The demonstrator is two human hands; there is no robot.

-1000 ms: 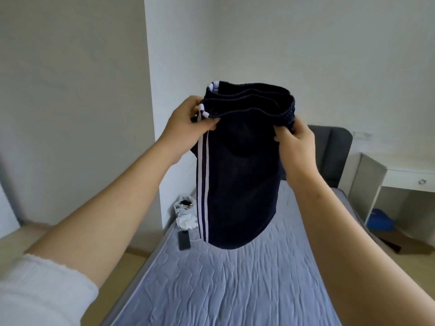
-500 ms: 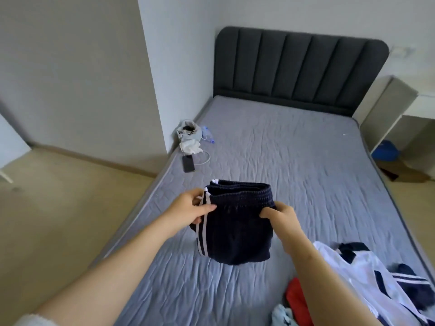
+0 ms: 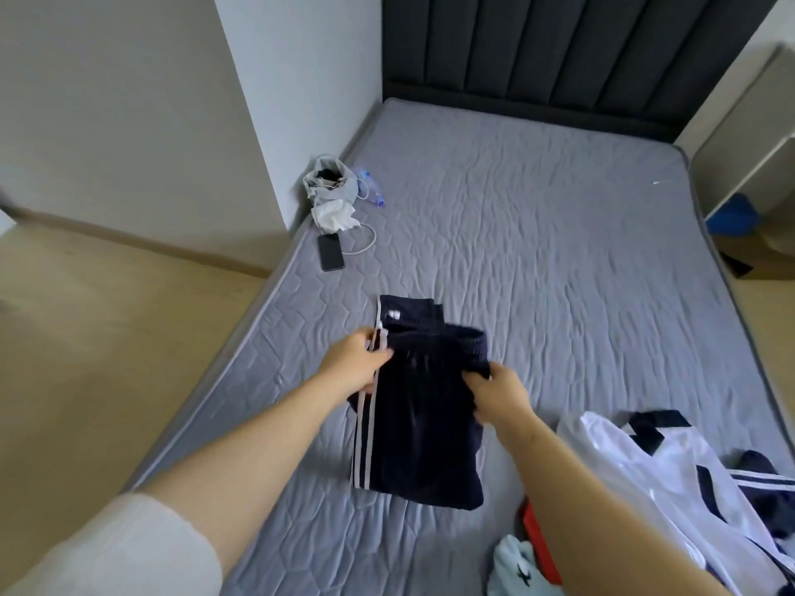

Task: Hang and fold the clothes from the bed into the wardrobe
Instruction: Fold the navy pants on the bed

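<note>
Folded navy trousers (image 3: 423, 428) with white side stripes lie on the grey mattress (image 3: 537, 234), near its left edge. My left hand (image 3: 355, 363) pinches the striped left side of the waistband. My right hand (image 3: 501, 391) grips the waistband's right side. To the right lies a heap of clothes: a white and navy jacket (image 3: 671, 471), a red garment (image 3: 540, 539) and a pale blue piece (image 3: 518, 569).
A black phone (image 3: 331, 252) with a white cable, a small grey pouch (image 3: 330, 182) and crumpled white tissue sit at the mattress's left edge. The dark padded headboard (image 3: 559, 49) stands behind. A white bedside unit (image 3: 748, 135) is at the right, wooden floor at the left.
The trousers came down from held up in the air to lying flat on the mattress, both hands still on the waistband. My view tilted down, bringing the clothes heap into sight.
</note>
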